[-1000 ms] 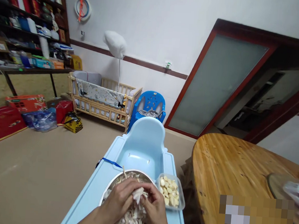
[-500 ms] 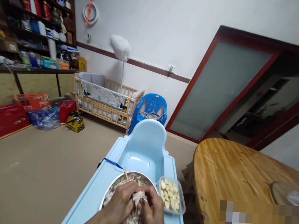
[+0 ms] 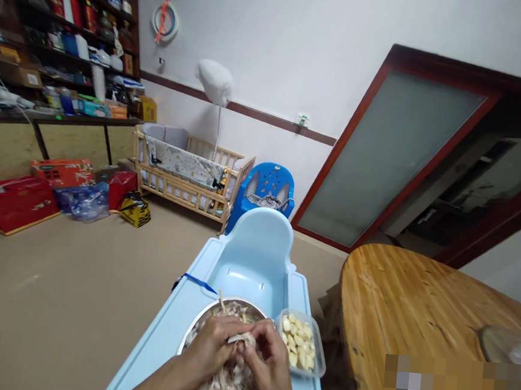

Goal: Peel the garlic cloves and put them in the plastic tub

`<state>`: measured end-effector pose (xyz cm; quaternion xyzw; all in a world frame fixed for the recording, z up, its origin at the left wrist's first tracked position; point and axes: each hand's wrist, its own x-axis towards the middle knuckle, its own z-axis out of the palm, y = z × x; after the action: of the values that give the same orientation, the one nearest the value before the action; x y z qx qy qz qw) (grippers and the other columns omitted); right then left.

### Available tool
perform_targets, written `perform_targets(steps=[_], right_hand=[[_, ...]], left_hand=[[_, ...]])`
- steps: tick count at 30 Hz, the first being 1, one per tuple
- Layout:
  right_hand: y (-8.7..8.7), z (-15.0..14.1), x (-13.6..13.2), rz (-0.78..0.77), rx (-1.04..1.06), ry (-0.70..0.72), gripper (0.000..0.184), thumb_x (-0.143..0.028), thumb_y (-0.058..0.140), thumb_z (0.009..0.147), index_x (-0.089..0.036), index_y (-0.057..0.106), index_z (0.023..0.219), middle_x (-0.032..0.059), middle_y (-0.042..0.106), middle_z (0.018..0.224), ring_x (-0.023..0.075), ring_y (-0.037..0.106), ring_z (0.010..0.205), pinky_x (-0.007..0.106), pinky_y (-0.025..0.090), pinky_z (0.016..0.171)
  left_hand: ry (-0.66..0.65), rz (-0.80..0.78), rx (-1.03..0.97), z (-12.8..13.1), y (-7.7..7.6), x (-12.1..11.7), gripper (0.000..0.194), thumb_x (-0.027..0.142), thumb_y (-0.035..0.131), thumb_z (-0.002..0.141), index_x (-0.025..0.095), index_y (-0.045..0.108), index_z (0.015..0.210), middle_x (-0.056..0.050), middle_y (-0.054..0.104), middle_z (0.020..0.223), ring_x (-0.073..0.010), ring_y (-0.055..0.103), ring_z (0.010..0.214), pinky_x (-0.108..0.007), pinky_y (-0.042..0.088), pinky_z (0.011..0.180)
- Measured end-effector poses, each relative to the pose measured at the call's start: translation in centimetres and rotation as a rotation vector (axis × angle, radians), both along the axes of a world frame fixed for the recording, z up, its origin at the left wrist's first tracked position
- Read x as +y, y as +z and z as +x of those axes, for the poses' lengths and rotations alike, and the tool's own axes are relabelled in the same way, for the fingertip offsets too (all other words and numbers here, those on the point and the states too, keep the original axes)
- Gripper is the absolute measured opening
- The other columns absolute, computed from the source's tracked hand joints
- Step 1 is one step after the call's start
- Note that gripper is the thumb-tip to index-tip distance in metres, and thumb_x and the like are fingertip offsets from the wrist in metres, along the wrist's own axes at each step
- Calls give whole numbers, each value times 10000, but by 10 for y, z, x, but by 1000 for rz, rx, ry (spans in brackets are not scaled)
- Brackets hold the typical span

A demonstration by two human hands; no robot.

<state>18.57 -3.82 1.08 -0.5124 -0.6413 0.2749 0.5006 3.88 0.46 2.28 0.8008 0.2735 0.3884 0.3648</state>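
Both my hands meet over a round metal bowl [image 3: 185, 337] full of papery garlic skins [image 3: 227, 388]. Between my fingertips is a piece of garlic [image 3: 244, 340] with pale loose skin on it. My left hand [image 3: 217, 345] grips it from the left, fingers curled. On the other side my right hand [image 3: 269, 361] pinches it with thumb and fingers. Close to the right hand, a clear plastic container [image 3: 319, 350] holds many peeled garlic cloves [image 3: 297, 342]. Bowl and container rest on the light blue tray [image 3: 148, 354] of a child's high chair [image 3: 261, 237].
A wooden table [image 3: 397, 296] stands at the right, part of it pixelated. Farther back are a blue plastic chair [image 3: 270, 181], a wooden crib [image 3: 184, 189] and a sliding door [image 3: 393, 163]. Bags, including a red one [image 3: 16, 203], lie on the floor by the shelves [image 3: 74, 42].
The view has shifted slightly, so the room appears a little farther right. My fingers have moved a little on the garlic, and its loose skin lies differently.
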Motion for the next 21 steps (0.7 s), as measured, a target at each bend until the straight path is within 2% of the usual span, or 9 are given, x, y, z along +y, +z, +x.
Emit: perform_targets(steps=[4,10,15,21], right_hand=[[1,1,3,-22,-17,20,138,-199,556,748,-212,459,650,-35,471,642,142,425,598,239,338,550],[-5,-2,6,-80,116,-30,138,-176,565,690,-209,454,615,-56,427,595,123,377,556,222,325,510],[-7,-3,6,-111,168,-42,133,-217,565,699,-203,454,627,-61,395,594,114,342,543,216,315,489],[-3,-4,5,-113,215,-58,156,-264,571,730,-203,467,630,-58,399,589,122,372,551,217,337,501]], left_hand=[[-15,13,44,-1,3,-2,246,116,544,775,201,699,946,-76,699,820,-216,623,753,-287,449,679],[20,-49,60,0,-6,-2,244,81,569,738,193,704,908,-74,692,825,-219,610,768,-307,438,732],[56,-73,76,2,-4,-4,292,48,538,714,193,696,913,-66,694,835,-218,608,795,-301,435,733],[110,-85,60,5,-4,-5,346,19,504,689,195,702,912,-54,698,819,-216,612,802,-309,443,753]])
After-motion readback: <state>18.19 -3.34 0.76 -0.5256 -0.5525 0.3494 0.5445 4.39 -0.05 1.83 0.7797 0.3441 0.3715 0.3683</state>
